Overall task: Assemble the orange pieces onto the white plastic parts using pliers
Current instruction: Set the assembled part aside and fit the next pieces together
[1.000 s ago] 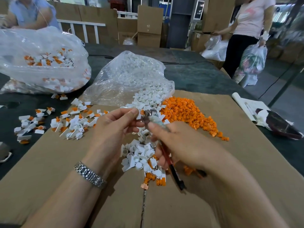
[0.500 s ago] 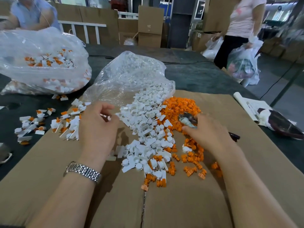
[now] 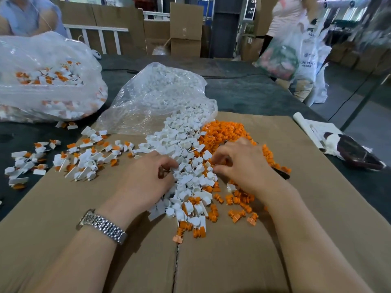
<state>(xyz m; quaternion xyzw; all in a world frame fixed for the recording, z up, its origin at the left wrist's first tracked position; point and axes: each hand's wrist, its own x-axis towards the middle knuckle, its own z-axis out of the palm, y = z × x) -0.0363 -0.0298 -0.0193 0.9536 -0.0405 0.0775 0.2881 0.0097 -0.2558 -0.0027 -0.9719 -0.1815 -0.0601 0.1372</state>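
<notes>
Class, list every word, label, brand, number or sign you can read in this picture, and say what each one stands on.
None can be read with certainty.
White carrier bag held by the person at the back right: dark printed lines and a logo, too blurred to read.
Rolled paper sheet on the right: faint marks, too small to read.
Cardboard boxes behind: no legible print.

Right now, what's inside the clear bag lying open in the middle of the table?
The clear bag holds white plastic parts, and more spill from its mouth onto the cardboard. Crinkled plastic glare hides the bag's lower left, so anything else in there can't be seen.
</notes>
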